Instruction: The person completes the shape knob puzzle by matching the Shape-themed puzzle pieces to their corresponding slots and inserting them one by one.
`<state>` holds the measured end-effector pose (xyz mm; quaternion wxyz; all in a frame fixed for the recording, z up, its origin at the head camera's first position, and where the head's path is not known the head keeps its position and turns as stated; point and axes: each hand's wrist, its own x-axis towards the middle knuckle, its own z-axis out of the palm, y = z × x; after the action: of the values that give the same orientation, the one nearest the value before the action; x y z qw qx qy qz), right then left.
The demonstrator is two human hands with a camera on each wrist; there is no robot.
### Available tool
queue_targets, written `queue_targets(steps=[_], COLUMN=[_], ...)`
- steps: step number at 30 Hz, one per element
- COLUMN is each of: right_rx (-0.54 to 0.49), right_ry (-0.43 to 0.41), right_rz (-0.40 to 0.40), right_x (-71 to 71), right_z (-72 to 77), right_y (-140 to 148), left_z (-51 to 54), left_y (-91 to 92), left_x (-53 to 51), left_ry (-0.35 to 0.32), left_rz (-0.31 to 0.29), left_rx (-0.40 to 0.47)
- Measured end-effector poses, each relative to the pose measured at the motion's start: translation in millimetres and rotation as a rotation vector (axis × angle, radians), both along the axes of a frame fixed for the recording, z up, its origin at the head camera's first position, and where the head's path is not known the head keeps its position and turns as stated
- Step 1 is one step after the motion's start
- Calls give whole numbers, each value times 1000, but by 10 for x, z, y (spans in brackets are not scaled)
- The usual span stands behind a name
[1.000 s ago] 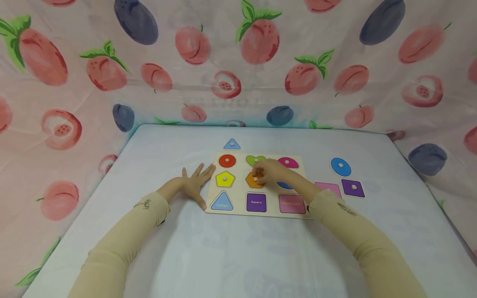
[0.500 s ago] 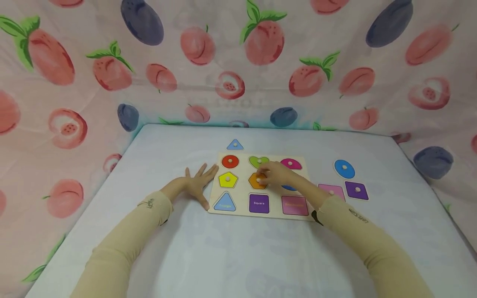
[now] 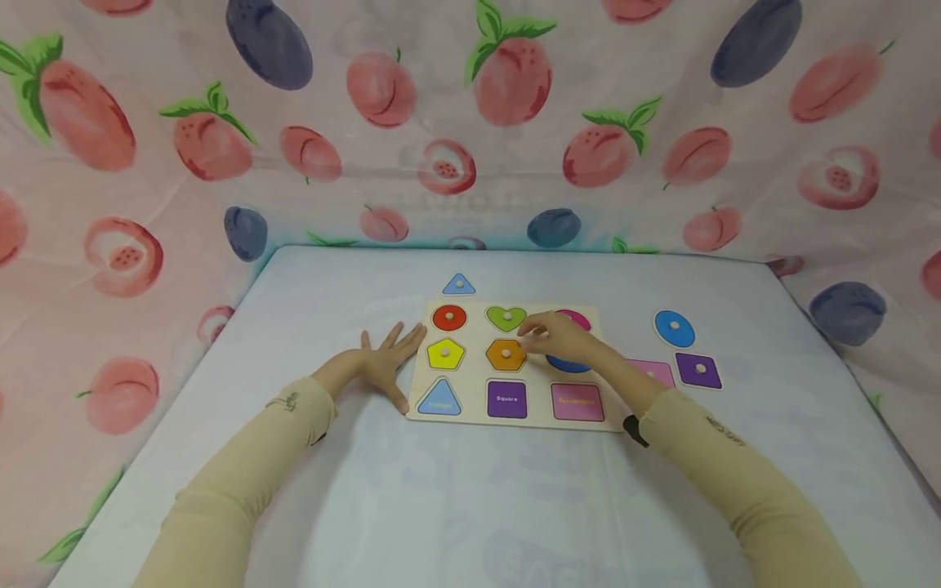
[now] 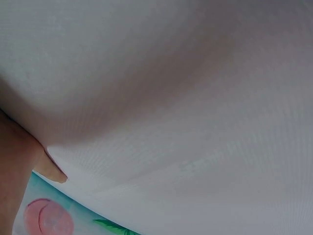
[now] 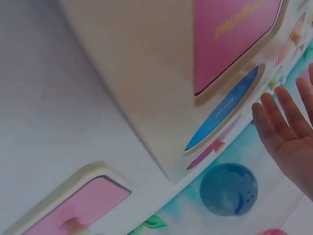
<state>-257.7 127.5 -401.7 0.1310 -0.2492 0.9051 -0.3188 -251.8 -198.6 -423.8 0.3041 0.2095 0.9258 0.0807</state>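
Note:
A wooden shape puzzle board [image 3: 474,384] lies flat on the table. My left hand [image 3: 381,367], fingers spread, rests against its left edge; only part of that hand [image 4: 17,161] shows in the left wrist view. Over the board hovers my right hand [image 3: 564,338], fingers loosely bent and holding nothing, just right of the orange hexagon [image 3: 495,363]. That hexagon sits in its slot. The same hand [image 5: 293,142] appears in the right wrist view beyond the blue oval slot [image 5: 227,107]. Red circle [image 3: 449,325], green heart [image 3: 496,314], yellow pentagon [image 3: 444,363] and magenta semicircle [image 3: 578,319] pieces are seated too.
Loose on the table are a blue triangle [image 3: 451,289] behind the board, and to the right a blue oval [image 3: 671,336], a purple square [image 3: 691,378] and a pink rectangle [image 3: 662,372], partly covered by my right arm. A fruit-print cloth [image 3: 507,220] hangs behind.
My right hand has let go of the orange hexagon's knob and moved slightly right, uncovering the green heart. The left hand stays at the board's edge.

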Motion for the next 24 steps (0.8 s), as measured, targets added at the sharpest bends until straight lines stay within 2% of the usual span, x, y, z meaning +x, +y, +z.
queue_targets(steps=[3,9,12,16,24], right_rx=[-26,2,-17,-41,0], right_ry=[10,70,88,75,54], right_rz=[-16,-76,-107,-150,-257], right_x=[5,16,26,46,111], right_z=[-13,-27,-35,-39,6], right_y=[61,196,251,309,435], left_z=[-13,-18,-24,-39,-25], left_y=[-18,-23,-27,-40,-53], left_x=[5,10,18,27,48], left_ry=[4,15,13,9,10], left_rz=[2,-1,-7,-10,-13], left_rx=[1,11,11,9,12])
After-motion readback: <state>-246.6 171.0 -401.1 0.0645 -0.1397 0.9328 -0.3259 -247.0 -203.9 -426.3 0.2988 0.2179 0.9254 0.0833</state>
